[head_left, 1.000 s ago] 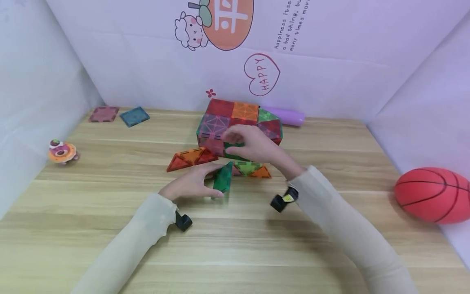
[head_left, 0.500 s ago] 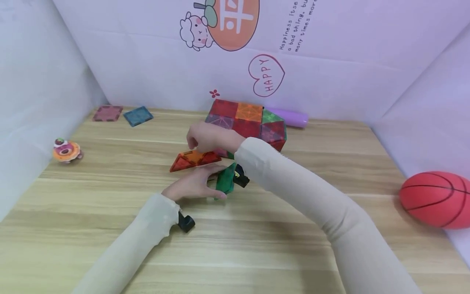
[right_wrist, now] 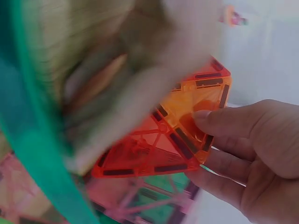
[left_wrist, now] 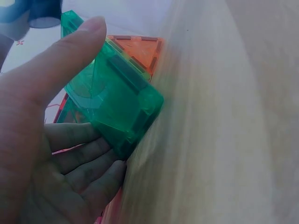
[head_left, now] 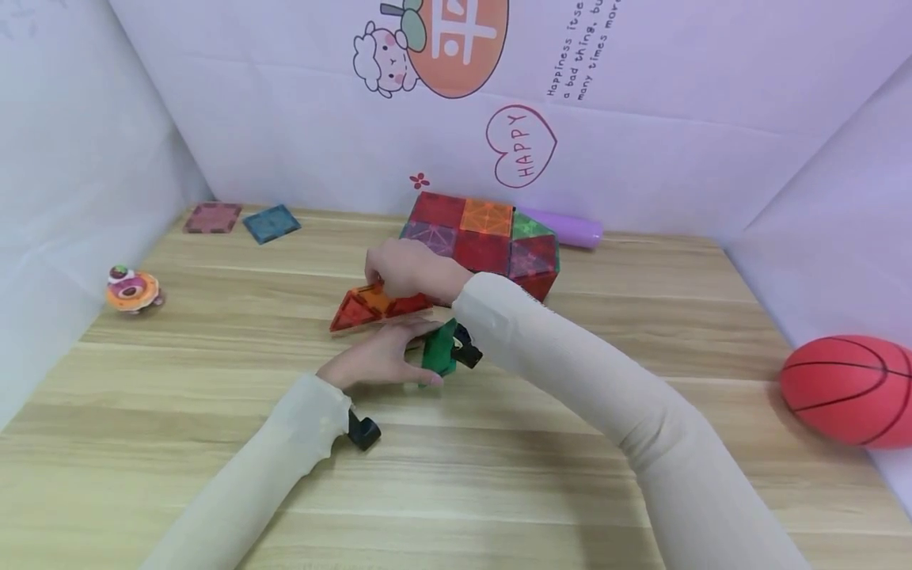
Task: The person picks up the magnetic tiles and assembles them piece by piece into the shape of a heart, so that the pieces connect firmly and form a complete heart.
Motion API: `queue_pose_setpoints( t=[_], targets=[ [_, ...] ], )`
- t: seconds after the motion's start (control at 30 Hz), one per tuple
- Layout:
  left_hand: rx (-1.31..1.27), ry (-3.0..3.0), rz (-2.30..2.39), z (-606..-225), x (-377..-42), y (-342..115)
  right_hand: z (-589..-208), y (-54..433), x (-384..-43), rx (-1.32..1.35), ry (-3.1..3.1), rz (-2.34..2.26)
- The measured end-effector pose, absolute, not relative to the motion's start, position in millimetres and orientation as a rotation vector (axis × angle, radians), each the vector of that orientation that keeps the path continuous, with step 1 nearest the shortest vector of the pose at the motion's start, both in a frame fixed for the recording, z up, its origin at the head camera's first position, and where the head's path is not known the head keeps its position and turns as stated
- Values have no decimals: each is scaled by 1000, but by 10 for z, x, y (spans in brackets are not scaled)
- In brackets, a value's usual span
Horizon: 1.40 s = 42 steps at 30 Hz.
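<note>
My left hand (head_left: 381, 354) holds a green magnetic tile (head_left: 438, 352) upright on the table, the thumb on one side and the fingers on the other. In the left wrist view the fingers lie nearly straight along the green tile's lower edge. My right hand (head_left: 416, 267) pinches the orange middle tile (right_wrist: 194, 114) of a joined row of red and orange magnetic tiles (head_left: 355, 309). Behind it stands a box-like build of coloured magnetic tiles (head_left: 483, 249), partly hidden by the right hand and sleeve. In the left wrist view an orange triangle tile (left_wrist: 142, 49) shows beyond the green one.
Two flat tiles, one pink (head_left: 213, 218) and one blue (head_left: 272, 224), lie at the back left. A small toy figure (head_left: 133, 290) is at the left, a red ball (head_left: 848, 389) at the right. A purple cylinder (head_left: 570, 229) lies behind the build, near the wall.
My right hand has moved left from in front of the build to the red and orange row, gripped it and tilted it slightly. My left hand has stayed at the green tile.
</note>
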<state>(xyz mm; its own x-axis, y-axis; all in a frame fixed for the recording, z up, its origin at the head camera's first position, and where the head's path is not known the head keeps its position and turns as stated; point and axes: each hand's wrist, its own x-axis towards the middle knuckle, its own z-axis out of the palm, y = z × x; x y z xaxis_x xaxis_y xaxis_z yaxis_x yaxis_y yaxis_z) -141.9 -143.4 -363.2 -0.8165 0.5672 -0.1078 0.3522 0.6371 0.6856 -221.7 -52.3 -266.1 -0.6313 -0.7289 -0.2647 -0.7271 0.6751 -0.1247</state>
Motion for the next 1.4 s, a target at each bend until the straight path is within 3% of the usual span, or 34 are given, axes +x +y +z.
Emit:
queue_pose_setpoints(
  t=[0.33, 0.5, 0.97, 1.17, 1.4],
  targets=[
    [660, 2496, 999, -3636, -1412, -1379, -2146, 64, -2024, -1308, 2689, -493],
    [665, 2462, 1070, -3673, -1399, -1383, -2098, 516, -1807, -1333, 2680, -680],
    [694, 2507, 1028, -3670, -1410, -1391, -2769, 1579, -1310, -975, 2709, -864],
    [702, 2530, 996, -3670, -1419, -1395, -2940, 1617, -1244, -906, 2706, -799],
    [700, 2514, 1002, -3668, -1425, -1374, -3118, 1312, -1155, -1024, 2711, -742]
  ],
)
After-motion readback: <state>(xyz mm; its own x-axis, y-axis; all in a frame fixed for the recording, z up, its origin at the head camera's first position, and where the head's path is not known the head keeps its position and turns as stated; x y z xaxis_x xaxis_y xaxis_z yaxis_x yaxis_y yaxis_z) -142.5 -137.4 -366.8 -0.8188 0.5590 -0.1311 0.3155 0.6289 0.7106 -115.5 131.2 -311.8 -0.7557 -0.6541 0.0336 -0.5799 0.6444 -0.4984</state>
